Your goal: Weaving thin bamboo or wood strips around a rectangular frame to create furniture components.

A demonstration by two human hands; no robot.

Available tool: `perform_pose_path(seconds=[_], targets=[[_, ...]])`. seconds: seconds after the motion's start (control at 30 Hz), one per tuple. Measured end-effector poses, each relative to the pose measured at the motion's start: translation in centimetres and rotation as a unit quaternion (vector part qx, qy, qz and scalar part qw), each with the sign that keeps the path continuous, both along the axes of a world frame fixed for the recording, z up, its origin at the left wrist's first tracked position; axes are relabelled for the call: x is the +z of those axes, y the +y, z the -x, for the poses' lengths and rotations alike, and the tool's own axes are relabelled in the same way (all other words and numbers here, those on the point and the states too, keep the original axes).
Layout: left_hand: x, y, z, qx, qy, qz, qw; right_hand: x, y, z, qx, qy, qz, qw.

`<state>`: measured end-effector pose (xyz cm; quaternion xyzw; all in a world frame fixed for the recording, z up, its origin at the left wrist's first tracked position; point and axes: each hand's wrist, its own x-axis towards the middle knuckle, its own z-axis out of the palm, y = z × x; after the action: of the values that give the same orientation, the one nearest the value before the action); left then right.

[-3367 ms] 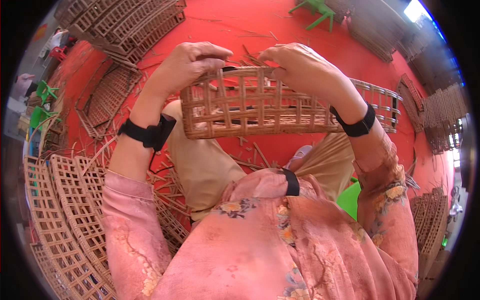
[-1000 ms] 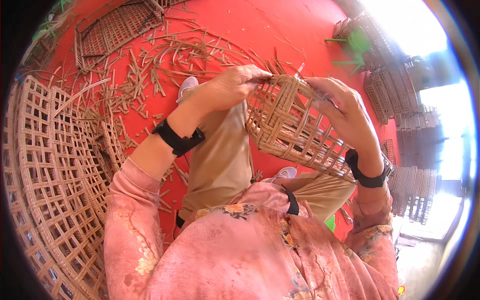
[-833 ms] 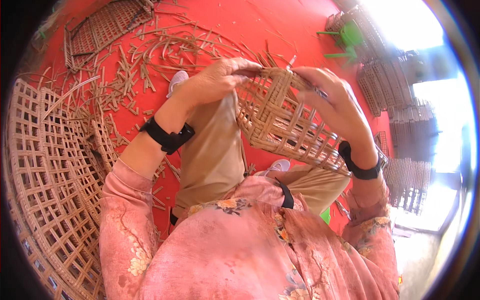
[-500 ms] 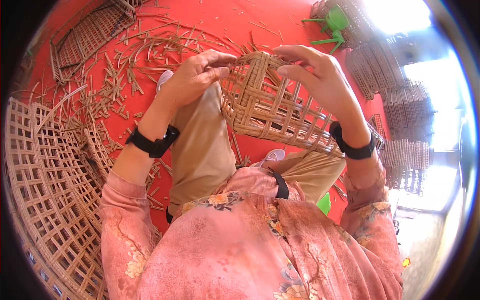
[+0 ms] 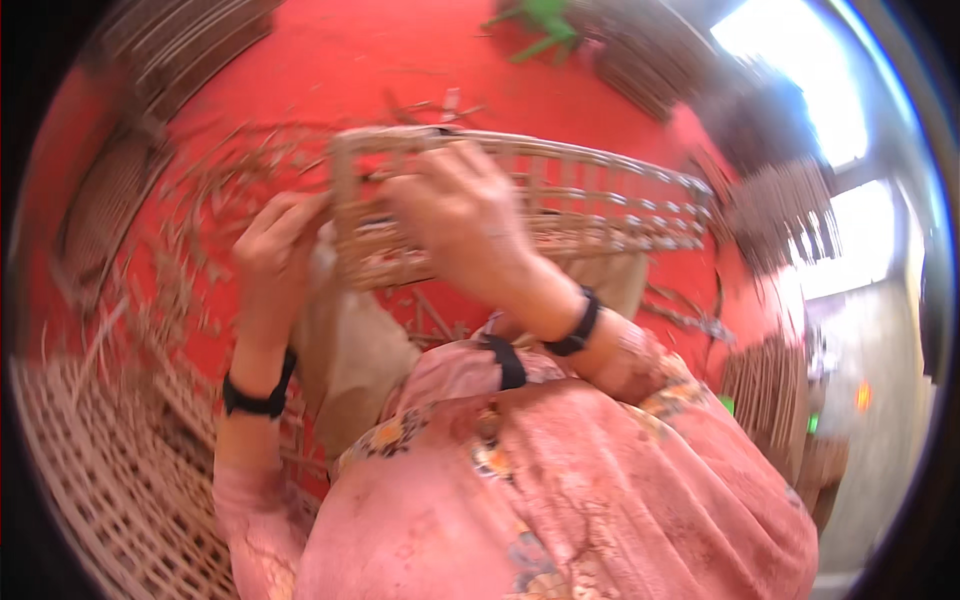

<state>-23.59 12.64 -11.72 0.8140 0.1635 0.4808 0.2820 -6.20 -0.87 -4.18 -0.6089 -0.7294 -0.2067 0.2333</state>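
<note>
A long open-weave rattan basket (image 5: 610, 185) lies crosswise over my lap, one long side along the far edge. At its left end my left hand (image 5: 278, 238) is closed, with the fingers pressed together against the corner. My right hand (image 5: 462, 215) is bent over the near side, its curled fingers at the weave close to the left end. Motion smears both hands, and the fingertips of the right hand are partly hidden. Each wrist wears a black strap.
Another large woven panel (image 5: 120, 480) stands close by my left arm. Cut strips (image 5: 190, 230) litter the red floor (image 5: 350, 50). Stacks of woven pieces (image 5: 780, 215) line the right side, and a green stool (image 5: 540, 20) stands at the back.
The basket has turned so its long side runs crosswise. My right hand has moved left across it from the far right, and my left hand has come down to its left end. The view has shifted.
</note>
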Motion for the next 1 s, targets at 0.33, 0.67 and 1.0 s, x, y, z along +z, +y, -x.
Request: perform_pose_path(seconds=[0.33, 0.67, 1.0], targets=[[-0.6, -4.9, 0.0, -0.119, -0.168, 0.466, 0.86, -1.7, 0.1, 4.9, 0.048, 0.126, -0.051, 0.99], [1.5, -10.5, -1.6, -0.045, -0.162, 0.434, 0.885, -4.7, -2.3, 2.3, 0.013, -0.035, -0.042, 0.998], [11.7, -11.5, -17.1, -0.36, -0.183, 0.32, 0.857, 8.8, -5.4, -15.3, -0.13, -0.071, -0.228, 0.962]])
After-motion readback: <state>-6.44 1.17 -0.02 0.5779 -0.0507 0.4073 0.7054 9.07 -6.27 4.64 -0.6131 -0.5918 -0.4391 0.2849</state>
